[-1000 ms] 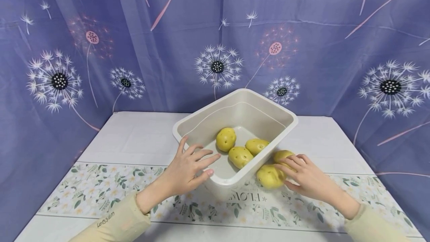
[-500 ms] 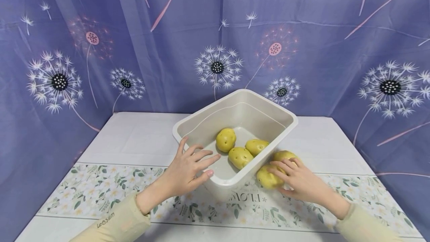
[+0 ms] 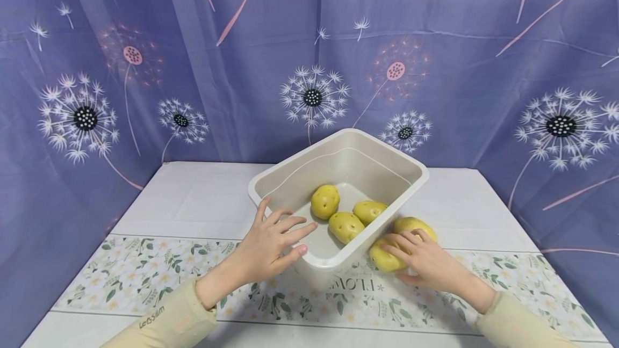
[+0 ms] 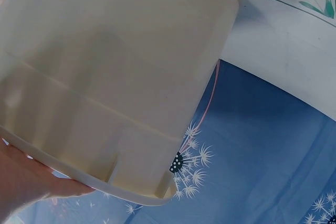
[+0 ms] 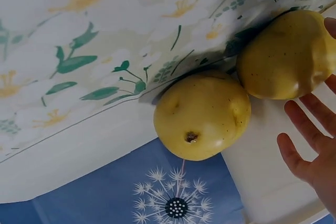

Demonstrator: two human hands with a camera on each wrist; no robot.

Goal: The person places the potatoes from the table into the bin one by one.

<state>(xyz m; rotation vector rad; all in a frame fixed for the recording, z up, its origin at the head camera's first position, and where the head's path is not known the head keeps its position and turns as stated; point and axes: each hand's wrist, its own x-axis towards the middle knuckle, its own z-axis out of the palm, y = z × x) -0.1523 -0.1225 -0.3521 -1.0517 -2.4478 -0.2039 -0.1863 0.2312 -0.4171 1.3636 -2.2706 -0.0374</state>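
Note:
Several yellow potatoes are in view. Three of them, including one potato (image 3: 325,202) at the back, lie inside the pale rectangular bin (image 3: 350,157). My left hand (image 3: 271,243) rests at the bin's near-left rim with fingers spread over it. Outside the bin's right wall sit a front potato (image 3: 383,260) and a rear potato (image 3: 419,225), side by side. My right hand (image 3: 430,266) reaches over the front potato, its fingers across the top and thumb on the near side. Seen from the right wrist, spread fingers (image 5: 302,121) lie along that front potato (image 5: 286,56).
A white table (image 3: 203,187) carries a floral printed band (image 3: 159,278) with lettering. Behind and on both sides hangs a purple curtain (image 3: 242,95) with dandelion prints. The bin stands at an angle near the table's back edge.
My right hand has moved leftward, from above the gap between the two outside potatoes to over the front one, uncovering more of the rear potato. The left hand and bin stay put.

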